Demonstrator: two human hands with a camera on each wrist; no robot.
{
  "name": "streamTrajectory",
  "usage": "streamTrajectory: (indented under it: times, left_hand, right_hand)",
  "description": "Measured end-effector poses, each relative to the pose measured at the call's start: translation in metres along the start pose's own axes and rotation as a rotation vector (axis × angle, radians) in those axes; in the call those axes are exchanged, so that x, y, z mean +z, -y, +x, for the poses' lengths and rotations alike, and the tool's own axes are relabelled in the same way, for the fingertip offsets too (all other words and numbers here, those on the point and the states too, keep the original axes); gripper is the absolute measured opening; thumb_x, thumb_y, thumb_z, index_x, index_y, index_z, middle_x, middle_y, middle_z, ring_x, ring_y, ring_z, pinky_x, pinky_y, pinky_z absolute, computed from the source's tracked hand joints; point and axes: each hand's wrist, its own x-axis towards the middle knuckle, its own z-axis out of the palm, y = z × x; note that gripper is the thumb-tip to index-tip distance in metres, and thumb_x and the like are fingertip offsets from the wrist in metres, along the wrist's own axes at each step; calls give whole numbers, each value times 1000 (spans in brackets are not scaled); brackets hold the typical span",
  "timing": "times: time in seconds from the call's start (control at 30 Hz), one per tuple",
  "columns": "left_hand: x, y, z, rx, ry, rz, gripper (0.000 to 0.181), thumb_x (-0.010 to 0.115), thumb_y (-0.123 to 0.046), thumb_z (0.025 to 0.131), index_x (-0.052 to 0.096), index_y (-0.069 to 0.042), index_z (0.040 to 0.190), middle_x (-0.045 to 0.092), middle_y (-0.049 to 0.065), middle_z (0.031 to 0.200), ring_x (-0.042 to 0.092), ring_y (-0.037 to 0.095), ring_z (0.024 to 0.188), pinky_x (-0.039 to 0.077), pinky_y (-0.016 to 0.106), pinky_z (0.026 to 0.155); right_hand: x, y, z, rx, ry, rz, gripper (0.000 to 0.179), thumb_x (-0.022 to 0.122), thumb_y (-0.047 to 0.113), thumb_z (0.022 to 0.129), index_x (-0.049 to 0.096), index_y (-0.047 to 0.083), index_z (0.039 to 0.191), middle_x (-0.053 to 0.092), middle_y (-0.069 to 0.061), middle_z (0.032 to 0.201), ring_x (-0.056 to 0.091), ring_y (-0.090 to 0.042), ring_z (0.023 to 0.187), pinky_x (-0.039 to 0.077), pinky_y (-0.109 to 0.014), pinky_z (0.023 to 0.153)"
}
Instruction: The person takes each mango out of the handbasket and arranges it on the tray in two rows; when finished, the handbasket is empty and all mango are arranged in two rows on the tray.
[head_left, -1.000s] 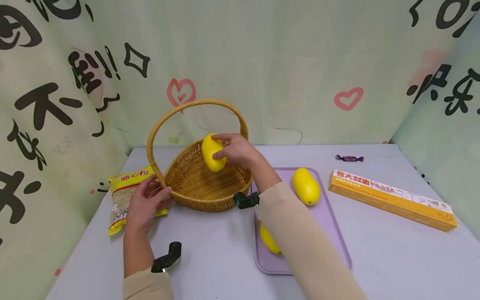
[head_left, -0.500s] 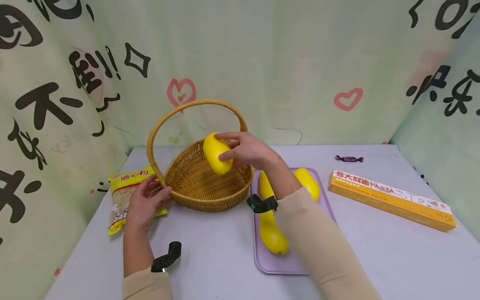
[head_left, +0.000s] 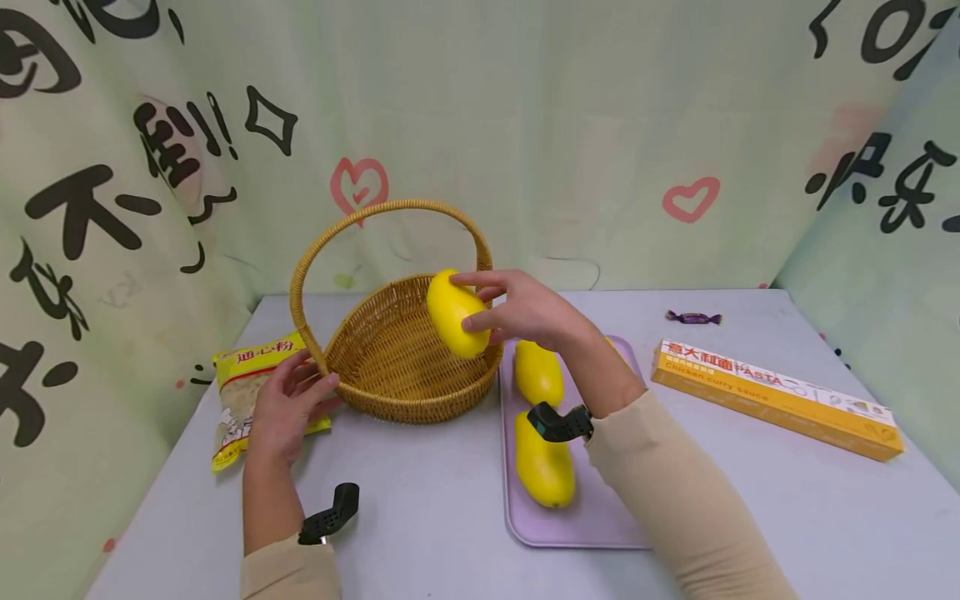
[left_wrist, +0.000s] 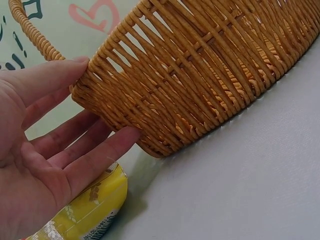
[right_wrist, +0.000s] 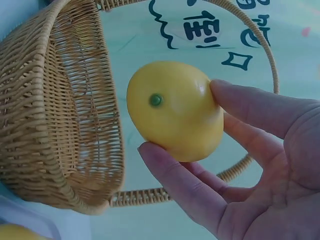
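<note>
My right hand (head_left: 528,310) pinches a yellow mango (head_left: 454,315) between thumb and fingers, above the right side of a wicker basket (head_left: 405,406). In the right wrist view, the held mango (right_wrist: 172,112) shows a green stem spot and stays apart from the basket (right_wrist: 82,95). My left hand (head_left: 287,407) grips the basket's left end; up close, the thumb lies on the rim and the fingers touch the woven side (left_wrist: 185,75). The basket's visible inside holds nothing. Two mangoes lie on a purple tray (head_left: 592,521); my right forearm hides part of it.
A yellow bag of pasta (head_left: 243,392) lies left of the basket, partly behind my left hand. Right of the tray rests a long orange and white pasta box (head_left: 776,400). A purple wrapped candy (head_left: 693,317) sits near the table's back edge. A printed curtain (head_left: 555,150) stands behind.
My right hand has moved right with the mango, from over the basket's middle towards its right rim. The mangoes on the tray's left side have come into view. My left hand keeps its place.
</note>
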Motion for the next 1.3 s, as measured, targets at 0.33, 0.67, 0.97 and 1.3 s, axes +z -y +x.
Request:
streamTrajectory:
  times: [0.33, 0.67, 0.97, 1.3]
  left_hand:
    - [0, -2, -4, 6, -7, 19, 76, 71, -20, 99, 31, -29, 163, 40, 8, 161, 49, 25, 140, 59, 29, 97]
    - [-2, -4, -4, 4, -4, 15, 76, 71, -20, 99, 31, -30, 163, 39, 8, 162, 49, 25, 140, 58, 32, 99]
    - [-1, -3, -2, 2, -5, 6, 76, 71, -18, 99, 32, -30, 163, 40, 8, 161, 49, 23, 139, 56, 36, 103]
    - [0, -3, -3, -7, 3, 9, 77, 73, -22, 98, 32, -31, 163, 40, 7, 162, 50, 22, 138, 55, 37, 104]
  right_hand:
    - [-14, -6, -24, -42, -33, -15, 64, 73, 12, 94, 53, 32, 152, 46, -12, 151, 65, -32, 120, 61, -46, 98]
    - [-25, -18, -45, -29, -85, -48, 63, 73, 18, 95, 52, 37, 151, 46, -6, 153, 57, -35, 131, 61, -43, 99]
    - [-38, -34, -66, 1, -57, -20, 65, 73, 20, 96, 49, 34, 154, 41, -11, 158, 55, -35, 136, 61, -43, 99]
    - [-51, -53, -97, 38, -73, -10, 69, 75, 25, 95, 46, 33, 156, 42, -15, 157, 62, -31, 128, 61, -41, 98]
